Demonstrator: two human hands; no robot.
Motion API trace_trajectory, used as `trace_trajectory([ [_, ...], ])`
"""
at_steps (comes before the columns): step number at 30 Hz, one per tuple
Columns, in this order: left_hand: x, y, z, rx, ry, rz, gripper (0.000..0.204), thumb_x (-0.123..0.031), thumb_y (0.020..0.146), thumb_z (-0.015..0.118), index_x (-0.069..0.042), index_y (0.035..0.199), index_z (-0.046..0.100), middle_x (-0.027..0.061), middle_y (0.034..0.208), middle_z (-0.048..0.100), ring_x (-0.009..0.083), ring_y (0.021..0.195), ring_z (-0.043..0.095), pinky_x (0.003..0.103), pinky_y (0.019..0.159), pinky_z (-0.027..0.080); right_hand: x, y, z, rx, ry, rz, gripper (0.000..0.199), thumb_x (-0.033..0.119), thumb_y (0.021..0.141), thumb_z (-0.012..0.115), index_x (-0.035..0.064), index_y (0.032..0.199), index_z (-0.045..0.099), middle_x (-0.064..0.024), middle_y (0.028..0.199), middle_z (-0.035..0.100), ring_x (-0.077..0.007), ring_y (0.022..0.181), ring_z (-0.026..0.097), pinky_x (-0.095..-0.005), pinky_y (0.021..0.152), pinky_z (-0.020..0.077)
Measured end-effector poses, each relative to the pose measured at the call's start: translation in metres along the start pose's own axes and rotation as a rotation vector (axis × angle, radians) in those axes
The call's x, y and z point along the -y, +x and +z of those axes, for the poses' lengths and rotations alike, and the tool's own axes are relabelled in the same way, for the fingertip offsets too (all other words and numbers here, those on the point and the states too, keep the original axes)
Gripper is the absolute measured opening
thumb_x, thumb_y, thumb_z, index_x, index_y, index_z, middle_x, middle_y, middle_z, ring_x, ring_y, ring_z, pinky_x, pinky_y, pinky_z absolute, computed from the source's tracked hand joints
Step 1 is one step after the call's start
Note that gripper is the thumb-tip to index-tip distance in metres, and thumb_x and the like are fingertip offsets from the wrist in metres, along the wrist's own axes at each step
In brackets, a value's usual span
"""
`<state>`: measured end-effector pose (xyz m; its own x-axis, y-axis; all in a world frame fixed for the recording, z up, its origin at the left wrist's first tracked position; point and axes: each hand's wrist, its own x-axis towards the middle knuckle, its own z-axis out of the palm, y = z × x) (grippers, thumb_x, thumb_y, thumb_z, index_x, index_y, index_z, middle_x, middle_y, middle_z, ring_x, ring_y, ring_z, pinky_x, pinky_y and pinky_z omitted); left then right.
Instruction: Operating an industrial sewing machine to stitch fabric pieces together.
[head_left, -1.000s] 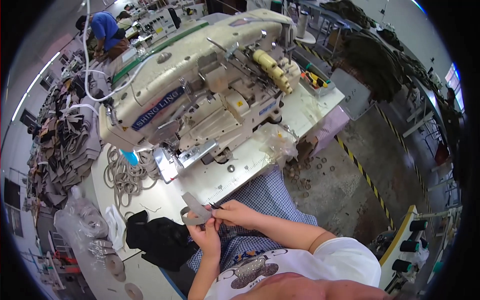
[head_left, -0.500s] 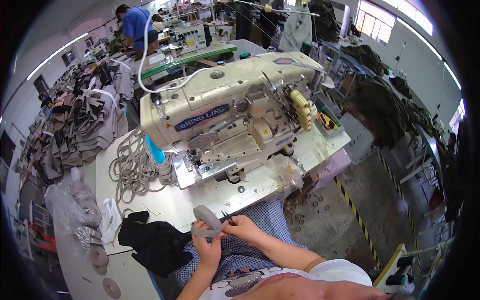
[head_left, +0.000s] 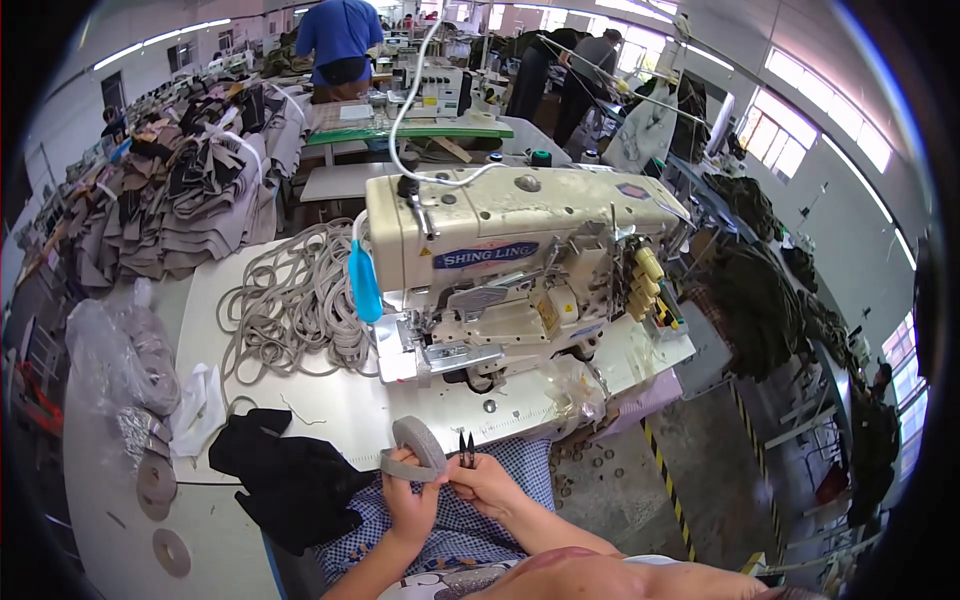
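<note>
Nearest, a blue-and-white checked cloth [head_left: 375, 535] covers the lap, and above it the left hand [head_left: 410, 510] pinches a looped grey band [head_left: 420, 447], whose flat strip curls into overlapping rings over the near edge of the white sewing table [head_left: 340, 418]. Just to the right, the right hand [head_left: 485, 487] is curled around a pair of black thread snips [head_left: 467, 450], their blades slightly parted and pointing to the far side; its fingertips are close by the band, though whether they touch it I cannot tell. Left of the hands, a crumpled black cloth [head_left: 290, 485] lies over the table's near edge; farther left are two flat grey tape rolls [head_left: 172, 553], a crumpled white cloth [head_left: 200, 412] and a clear plastic bag [head_left: 110, 350]. Beyond the hands stands a cream industrial sewing machine [head_left: 525, 215], with a heap of looped grey bands [head_left: 305, 300] at its left and a bright blue piece [head_left: 365, 283] hanging at its left end. To the right, black-and-yellow tape [head_left: 668, 490] marks the floor, and dark green garments [head_left: 755, 315] are piled beyond it. Farther off, layered grey cloth [head_left: 190, 205] is stacked at left, a green-edged worktable [head_left: 420, 130] stands behind the machine, and a person in a blue top [head_left: 340, 40] is beside it.
</note>
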<state>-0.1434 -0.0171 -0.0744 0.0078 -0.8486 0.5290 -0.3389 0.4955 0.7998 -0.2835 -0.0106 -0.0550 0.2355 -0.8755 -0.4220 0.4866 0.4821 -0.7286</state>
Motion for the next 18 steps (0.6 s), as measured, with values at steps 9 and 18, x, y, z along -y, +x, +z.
trace_trajectory([
  [9, -0.003, 0.003, -0.012, -0.02, 0.043, 0.06, 0.034, -0.022, 0.07, 0.073, -0.002, 0.092, 0.055, 0.0132, 0.1, 0.055, 0.0321, 0.095, 0.051, 0.043, 0.087, 0.038, -0.007, 0.001, 0.006, -0.037, -0.023, 0.024, 0.016, 0.013, 0.083, 0.06, 0.0043, 0.071, 0.056, 0.0032, 0.057, 0.046, -0.0049, 0.046, 0.035, -0.0194, 0.042, 0.0256],
  [18, 0.007, 0.005, -0.02, 0.019, 0.157, 0.161, 0.027, -0.011, 0.067, 0.071, -0.006, 0.091, 0.058, 0.0091, 0.095, 0.06, 0.0266, 0.097, 0.055, 0.045, 0.094, 0.034, 0.0, 0.006, 0.004, 0.035, 0.018, 0.167, 0.013, 0.007, 0.081, 0.06, 0.0068, 0.071, 0.052, 0.0047, 0.057, 0.042, -0.0046, 0.046, 0.034, -0.0197, 0.042, 0.0259],
])
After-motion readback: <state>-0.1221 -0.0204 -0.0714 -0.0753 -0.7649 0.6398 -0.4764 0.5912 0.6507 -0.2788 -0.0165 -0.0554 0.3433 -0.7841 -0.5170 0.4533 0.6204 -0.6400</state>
